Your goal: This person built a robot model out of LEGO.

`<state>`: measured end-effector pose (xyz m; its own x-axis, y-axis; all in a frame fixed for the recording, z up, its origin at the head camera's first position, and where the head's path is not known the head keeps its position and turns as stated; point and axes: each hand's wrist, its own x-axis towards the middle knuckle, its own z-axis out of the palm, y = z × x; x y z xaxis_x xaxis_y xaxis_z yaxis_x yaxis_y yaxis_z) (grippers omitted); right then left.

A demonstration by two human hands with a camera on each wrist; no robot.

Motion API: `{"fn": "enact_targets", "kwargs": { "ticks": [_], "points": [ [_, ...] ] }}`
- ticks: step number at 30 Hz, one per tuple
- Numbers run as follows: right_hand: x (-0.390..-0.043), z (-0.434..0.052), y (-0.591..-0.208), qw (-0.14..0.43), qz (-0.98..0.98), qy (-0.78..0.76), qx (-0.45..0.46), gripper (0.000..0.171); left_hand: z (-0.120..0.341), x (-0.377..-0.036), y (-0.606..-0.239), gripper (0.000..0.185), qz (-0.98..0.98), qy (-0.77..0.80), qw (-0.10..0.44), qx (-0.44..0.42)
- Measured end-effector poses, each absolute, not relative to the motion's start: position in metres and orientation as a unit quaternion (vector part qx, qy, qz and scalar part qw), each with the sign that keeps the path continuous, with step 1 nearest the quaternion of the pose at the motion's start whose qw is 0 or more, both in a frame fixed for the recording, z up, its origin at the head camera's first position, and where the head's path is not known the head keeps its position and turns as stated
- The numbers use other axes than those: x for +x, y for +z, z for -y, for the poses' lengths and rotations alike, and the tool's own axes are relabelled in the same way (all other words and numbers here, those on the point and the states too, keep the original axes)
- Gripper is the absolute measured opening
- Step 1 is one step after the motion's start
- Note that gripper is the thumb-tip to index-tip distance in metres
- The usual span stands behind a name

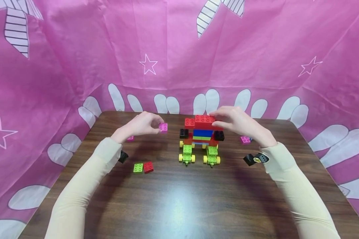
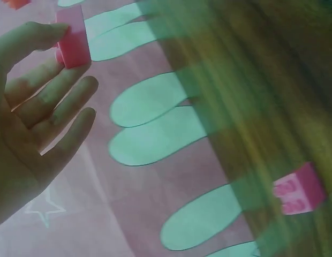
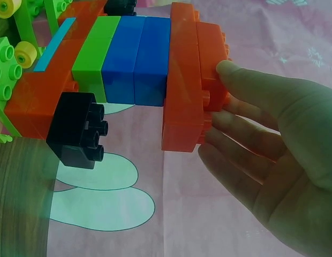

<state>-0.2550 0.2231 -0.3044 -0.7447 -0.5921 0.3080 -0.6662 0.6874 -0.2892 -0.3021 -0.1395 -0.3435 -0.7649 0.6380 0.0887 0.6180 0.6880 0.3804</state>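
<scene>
A pink toy brick (image 1: pixel 163 128) is pinched between the thumb and fingers of my left hand (image 1: pixel 142 123), in the air left of a built brick model. In the left wrist view the same pink brick (image 2: pixel 75 40) has its studs turned toward the palm. My right hand (image 1: pixel 234 122) grips the red top brick (image 3: pixel 211 56) of the model, thumb on one side and fingers on the other. Below that come a wider red layer, blue bricks (image 1: pixel 202 133), a green layer and black side bricks (image 3: pixel 72 126). Lime wheeled bases (image 1: pixel 186 154) with yellow wheels carry the model on the table.
A lime brick (image 1: pixel 138 168) and a red brick (image 1: pixel 148 167) lie side by side at the front left. Another pink brick (image 1: pixel 130 138) sits behind the left forearm. To the right is one more pink brick (image 1: pixel 245 139). A pink patterned cloth (image 1: pixel 179 49) hangs behind the wooden table (image 1: pixel 131 205).
</scene>
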Motion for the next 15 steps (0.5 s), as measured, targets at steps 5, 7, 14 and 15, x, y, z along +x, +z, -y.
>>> {"fn": "enact_targets", "kwargs": {
  "ticks": [5, 7, 14, 15],
  "points": [
    [-0.255, -0.224, -0.305, 0.095, 0.914, 0.195, 0.343, 0.038, 0.134, -0.300, -0.327, 0.032, -0.912, 0.207, 0.015, 0.353],
    [-0.255, -0.224, -0.306, 0.096, 0.914, 0.195, 0.343, 0.038, 0.132, -0.299, -0.321, 0.032, -0.907, 0.218, 0.013, 0.361],
    [-0.256, -0.224, -0.307, 0.100, 0.911, 0.200, 0.346, 0.038, 0.127, -0.295, -0.302, 0.031, -0.890, 0.258, -0.002, 0.376],
    [-0.256, -0.224, -0.307, 0.101, 0.911, 0.200, 0.347, 0.038, 0.126, -0.295, -0.300, 0.031, -0.888, 0.263, -0.006, 0.377]
  ]
}}
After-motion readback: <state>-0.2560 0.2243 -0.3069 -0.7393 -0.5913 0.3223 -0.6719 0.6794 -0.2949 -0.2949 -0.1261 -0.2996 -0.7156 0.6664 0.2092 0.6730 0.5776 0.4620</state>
